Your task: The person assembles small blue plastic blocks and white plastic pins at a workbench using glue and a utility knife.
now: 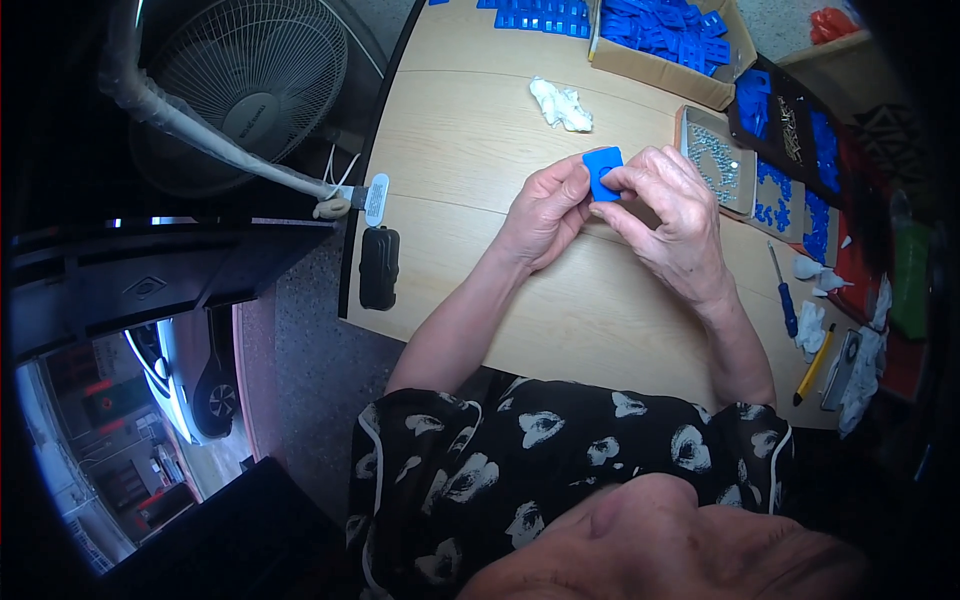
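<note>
A small flat blue plastic part (601, 160) is raised above the wooden table (450, 150). My left hand (546, 215) pinches it by its left side, thumb on the face. From the right, my right hand (675, 215) closes its curled fingertips on the part's face and lower right edge. A dark round spot shows on the face near these fingertips. Whether a smaller piece sits between the right fingers is hidden. Just beyond both hands lies a crumpled white cloth or tissue (562, 105).
Behind stand rows of blue parts (541, 18) and a cardboard box (665, 75) of similar ones. A tray of small screws (712, 160) and small blue pieces (773, 195) lie right, with a screwdriver (787, 300) and yellow knife (815, 365). A black case (379, 268) sits on the left edge.
</note>
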A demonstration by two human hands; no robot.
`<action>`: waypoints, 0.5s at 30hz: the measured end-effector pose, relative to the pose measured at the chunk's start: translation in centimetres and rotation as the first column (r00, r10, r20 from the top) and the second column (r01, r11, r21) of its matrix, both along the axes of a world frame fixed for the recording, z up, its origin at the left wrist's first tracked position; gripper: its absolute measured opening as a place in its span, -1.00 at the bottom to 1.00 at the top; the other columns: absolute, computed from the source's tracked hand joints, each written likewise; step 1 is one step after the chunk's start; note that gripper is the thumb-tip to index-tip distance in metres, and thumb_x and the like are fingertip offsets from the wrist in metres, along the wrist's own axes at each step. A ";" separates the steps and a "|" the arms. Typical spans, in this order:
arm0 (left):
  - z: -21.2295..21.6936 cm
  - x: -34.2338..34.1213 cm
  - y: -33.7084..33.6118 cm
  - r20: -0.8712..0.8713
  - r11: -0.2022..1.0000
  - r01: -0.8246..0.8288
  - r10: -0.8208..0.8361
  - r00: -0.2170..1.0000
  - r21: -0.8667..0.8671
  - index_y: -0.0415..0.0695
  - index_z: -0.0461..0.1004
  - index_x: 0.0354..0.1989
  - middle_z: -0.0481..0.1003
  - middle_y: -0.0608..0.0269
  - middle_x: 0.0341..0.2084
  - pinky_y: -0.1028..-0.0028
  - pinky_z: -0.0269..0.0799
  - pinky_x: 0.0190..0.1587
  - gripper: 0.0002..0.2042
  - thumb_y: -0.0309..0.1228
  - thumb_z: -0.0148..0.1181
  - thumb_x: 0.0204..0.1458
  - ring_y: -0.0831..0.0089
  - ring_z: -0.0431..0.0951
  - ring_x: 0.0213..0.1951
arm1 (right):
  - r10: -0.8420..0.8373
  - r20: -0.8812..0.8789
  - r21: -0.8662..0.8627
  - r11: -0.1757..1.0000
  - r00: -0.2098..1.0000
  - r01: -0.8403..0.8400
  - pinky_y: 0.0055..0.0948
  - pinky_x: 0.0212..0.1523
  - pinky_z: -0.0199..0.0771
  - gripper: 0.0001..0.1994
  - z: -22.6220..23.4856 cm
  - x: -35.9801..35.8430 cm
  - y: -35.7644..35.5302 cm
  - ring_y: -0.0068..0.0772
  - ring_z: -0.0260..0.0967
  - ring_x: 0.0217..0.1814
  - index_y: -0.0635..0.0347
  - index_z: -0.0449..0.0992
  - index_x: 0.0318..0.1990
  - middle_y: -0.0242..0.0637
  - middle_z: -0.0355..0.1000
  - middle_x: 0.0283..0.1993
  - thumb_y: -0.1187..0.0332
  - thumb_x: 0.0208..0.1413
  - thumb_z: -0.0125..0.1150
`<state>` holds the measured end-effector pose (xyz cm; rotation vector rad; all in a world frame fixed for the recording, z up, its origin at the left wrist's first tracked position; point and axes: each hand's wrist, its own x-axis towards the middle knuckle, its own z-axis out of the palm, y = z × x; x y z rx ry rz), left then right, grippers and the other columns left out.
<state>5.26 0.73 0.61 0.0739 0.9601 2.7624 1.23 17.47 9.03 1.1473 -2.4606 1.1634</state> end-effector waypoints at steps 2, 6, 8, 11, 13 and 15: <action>0.1 0.0 0.0 -0.007 1.000 -0.011 0.010 1.000 -0.003 -0.36 0.27 0.21 0.48 0.05 -0.03 0.39 0.47 0.13 -0.55 -0.23 -0.03 0.31 0.36 0.53 0.01 | 0.000 0.012 0.001 1.000 1.000 0.000 -0.34 -0.23 0.41 -0.76 -0.2 0.0 -0.1 -0.33 0.41 -0.29 0.25 0.56 -0.36 -0.30 0.43 -0.39 0.43 -0.23 0.48; 0.1 0.0 -0.1 -0.016 1.000 -0.008 0.008 1.000 -0.003 -0.36 0.31 0.16 0.49 0.06 -0.04 0.39 0.48 0.12 -0.57 -0.23 -0.03 0.32 0.37 0.53 0.00 | 0.009 0.023 -0.036 0.999 1.000 -0.008 -0.34 -0.24 0.40 -0.76 -0.3 -0.1 -0.2 -0.33 0.40 -0.30 0.27 0.56 -0.36 -0.30 0.42 -0.40 0.44 -0.23 0.47; 0.4 0.0 -0.1 -0.014 1.000 0.001 -0.001 1.000 -0.003 -0.36 0.32 0.15 0.49 0.06 -0.04 0.39 0.47 0.12 -0.58 -0.23 -0.03 0.32 0.37 0.53 0.00 | 0.011 0.032 -0.042 0.999 0.999 -0.010 -0.34 -0.24 0.40 -0.76 -0.2 -0.1 -0.3 -0.33 0.40 -0.31 0.27 0.56 -0.36 -0.30 0.42 -0.40 0.44 -0.22 0.47; 0.6 0.0 -0.3 -0.015 1.000 0.019 -0.019 1.000 -0.002 -0.36 0.33 0.13 0.49 0.05 -0.05 0.39 0.46 0.14 -0.58 -0.23 -0.04 0.32 0.36 0.53 0.01 | 0.018 0.050 -0.053 0.998 0.999 -0.015 -0.35 -0.26 0.41 -0.77 -0.2 -0.1 -0.2 -0.34 0.40 -0.31 0.27 0.56 -0.36 -0.30 0.41 -0.40 0.46 -0.21 0.46; 0.7 0.0 -0.2 -0.020 1.000 0.030 -0.030 0.999 0.000 -0.36 0.34 0.13 0.50 0.05 -0.06 0.38 0.45 0.15 -0.58 -0.23 -0.04 0.32 0.36 0.53 0.01 | 0.026 0.068 -0.046 0.999 0.997 -0.023 -0.34 -0.26 0.42 -0.77 -0.2 -0.1 -0.1 -0.33 0.40 -0.30 0.27 0.56 -0.35 -0.29 0.42 -0.39 0.47 -0.22 0.46; 0.6 0.0 -0.2 -0.033 0.999 0.052 -0.052 0.998 0.008 -0.36 0.33 0.14 0.49 0.05 -0.03 0.38 0.43 0.17 -0.59 -0.24 -0.04 0.32 0.37 0.51 0.04 | 0.031 0.067 -0.062 0.998 0.997 -0.027 -0.38 -0.27 0.41 -0.77 0.0 -0.1 0.1 -0.38 0.39 -0.31 0.28 0.56 -0.33 -0.30 0.42 -0.39 0.48 -0.19 0.45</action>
